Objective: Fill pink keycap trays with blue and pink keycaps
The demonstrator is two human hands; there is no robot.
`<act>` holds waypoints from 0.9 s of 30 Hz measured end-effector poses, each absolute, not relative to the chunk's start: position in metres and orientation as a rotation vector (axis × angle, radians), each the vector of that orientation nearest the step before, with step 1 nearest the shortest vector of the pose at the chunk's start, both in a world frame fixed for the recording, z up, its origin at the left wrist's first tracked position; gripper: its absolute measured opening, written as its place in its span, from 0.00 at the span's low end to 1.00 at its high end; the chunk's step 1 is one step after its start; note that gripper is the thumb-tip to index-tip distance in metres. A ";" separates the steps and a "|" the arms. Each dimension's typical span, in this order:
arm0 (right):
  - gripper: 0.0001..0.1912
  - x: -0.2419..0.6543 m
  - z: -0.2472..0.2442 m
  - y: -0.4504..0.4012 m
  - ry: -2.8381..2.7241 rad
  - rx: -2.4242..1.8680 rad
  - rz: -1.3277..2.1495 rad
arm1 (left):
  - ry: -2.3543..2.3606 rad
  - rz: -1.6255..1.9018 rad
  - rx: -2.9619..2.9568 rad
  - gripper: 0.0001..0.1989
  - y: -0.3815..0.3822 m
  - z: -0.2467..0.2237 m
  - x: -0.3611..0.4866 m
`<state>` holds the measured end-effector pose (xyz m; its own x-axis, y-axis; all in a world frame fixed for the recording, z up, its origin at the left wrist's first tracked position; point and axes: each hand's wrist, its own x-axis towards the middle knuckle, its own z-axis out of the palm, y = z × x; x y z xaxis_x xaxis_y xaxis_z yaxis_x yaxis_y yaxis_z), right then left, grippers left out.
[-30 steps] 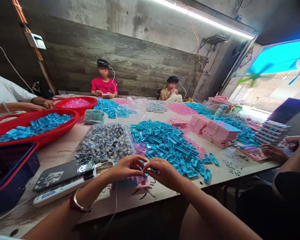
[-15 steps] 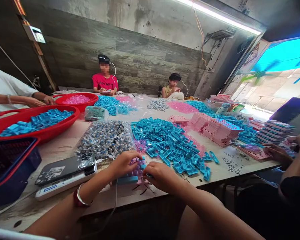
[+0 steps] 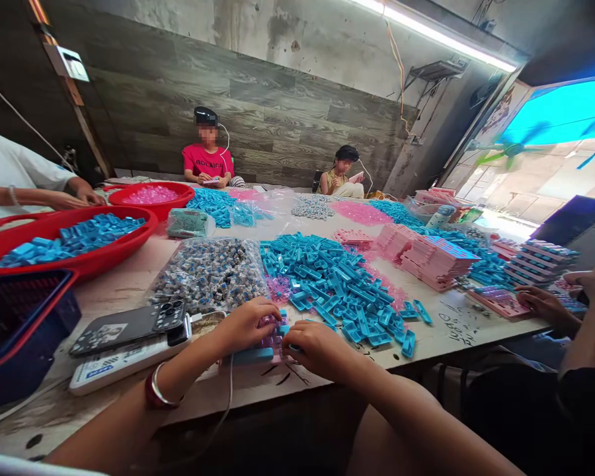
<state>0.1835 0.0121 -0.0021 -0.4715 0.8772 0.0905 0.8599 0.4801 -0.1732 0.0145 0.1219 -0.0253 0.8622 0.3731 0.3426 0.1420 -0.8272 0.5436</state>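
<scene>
Near the table's front edge lies a pink tray (image 3: 276,342) with clear pink and blue pieces on it, partly covered by my hands. My left hand (image 3: 252,322) rests over its left side, fingers curled down onto the pieces; what the fingertips hold is hidden. At the right side of the tray, my right hand (image 3: 313,344) has its fingers pinched on something small and dark that I cannot make out. A long blue piece (image 3: 256,355) lies along the tray's near left part. Just beyond the hands is a heap of blue pieces (image 3: 327,277).
A bag of small grey parts (image 3: 211,274), a phone (image 3: 123,327) on a white power bank (image 3: 129,363), and a dark basket (image 3: 20,330) lie left. Red basins (image 3: 94,254) stand behind. Pink stacks (image 3: 439,261) and a co-worker's hand (image 3: 548,307) are right.
My hands have hardly moved over the tray. Across the table, one seated person's hands have moved apart, and a pink item now shows in one.
</scene>
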 end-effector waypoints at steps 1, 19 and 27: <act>0.05 0.183 -0.003 0.013 -2.555 -1.517 0.154 | 0.372 0.605 2.522 0.07 0.122 -0.026 0.014; 0.06 0.186 0.020 0.001 -1.968 -1.319 1.053 | -0.105 0.970 2.493 0.07 0.095 -0.011 0.015; 0.07 0.191 0.013 0.008 -1.807 -1.312 1.032 | 0.022 1.053 2.523 0.06 0.100 -0.017 0.013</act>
<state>0.1915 0.0079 0.0127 -0.2711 0.9603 0.0653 0.4319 0.1820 -0.8834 0.0129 0.0996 -0.0168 0.7152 0.1669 0.6787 -0.1383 -0.9181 0.3715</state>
